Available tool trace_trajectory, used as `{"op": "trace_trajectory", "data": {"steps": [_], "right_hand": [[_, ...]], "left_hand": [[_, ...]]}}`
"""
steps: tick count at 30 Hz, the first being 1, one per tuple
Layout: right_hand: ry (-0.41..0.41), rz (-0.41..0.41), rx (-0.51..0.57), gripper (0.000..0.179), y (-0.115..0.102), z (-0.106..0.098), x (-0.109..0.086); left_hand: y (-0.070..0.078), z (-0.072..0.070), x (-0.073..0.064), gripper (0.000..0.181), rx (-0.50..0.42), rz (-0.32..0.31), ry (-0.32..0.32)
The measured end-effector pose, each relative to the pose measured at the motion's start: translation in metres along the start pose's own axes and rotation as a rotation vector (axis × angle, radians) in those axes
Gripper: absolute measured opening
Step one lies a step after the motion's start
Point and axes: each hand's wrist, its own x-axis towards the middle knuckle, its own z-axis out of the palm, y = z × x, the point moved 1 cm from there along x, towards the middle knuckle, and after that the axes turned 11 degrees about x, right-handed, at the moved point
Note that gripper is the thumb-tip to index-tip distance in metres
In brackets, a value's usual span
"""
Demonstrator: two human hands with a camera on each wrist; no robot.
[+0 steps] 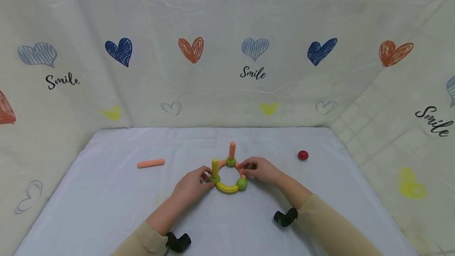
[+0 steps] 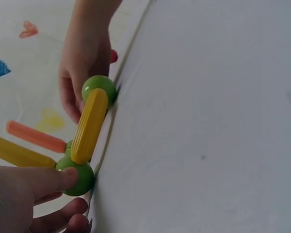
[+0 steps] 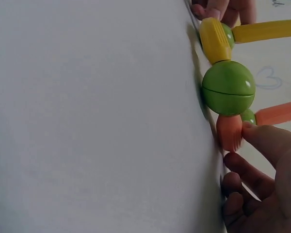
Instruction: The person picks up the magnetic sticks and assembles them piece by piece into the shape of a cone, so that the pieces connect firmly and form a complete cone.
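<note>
A ring of green balls and curved sticks lies on the table between the hands. Its front piece is a curved yellow stick point(image 1: 227, 188), which ends at a green ball point(image 1: 241, 184) on the right. From the left green ball point(image 2: 80, 180) a straight yellow stick point(image 1: 215, 168) stands up. An orange stick point(image 1: 232, 150) rises from the back green ball point(image 1: 231, 162). My left hand point(image 1: 192, 185) pinches the left ball, thumb on its side. With thumb and fingertips, my right hand point(image 1: 262, 170) pinches the curved orange stick point(image 3: 229, 132) on the ring's right side.
A loose orange stick point(image 1: 151, 163) lies to the left on the white table cover point(image 1: 106, 204). Farther right sits a small red ball point(image 1: 303, 155). A heart-printed cloth point(image 1: 220, 90) hangs behind the table. Black devices point(image 1: 285, 217) are strapped at both wrists.
</note>
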Motion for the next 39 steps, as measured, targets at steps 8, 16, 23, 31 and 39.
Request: {"op": "trace_trajectory", "data": {"steps": [8, 16, 23, 31, 39], "right_hand": [[-0.073, -0.070, -0.082, 0.019, -0.003, 0.004, -0.006], [-0.120, -0.093, -0.109, 0.018, -0.004, 0.011, -0.009], [-0.132, -0.082, -0.113, 0.017, -0.009, 0.016, -0.012], [-0.123, -0.098, -0.117, 0.020, -0.010, 0.022, -0.014], [-0.098, -0.146, -0.127, 0.019, -0.012, 0.029, -0.015]], "left_hand": [[-0.005, -0.003, 0.006, 0.028, -0.038, -0.067, 0.030], [-0.008, -0.004, 0.018, 0.024, -0.108, -0.148, 0.039], [-0.009, -0.006, 0.030, 0.020, -0.156, -0.189, 0.056], [-0.008, -0.010, 0.040, 0.019, -0.160, -0.211, 0.063], [-0.008, -0.014, 0.048, 0.020, -0.171, -0.201, 0.064]]}}
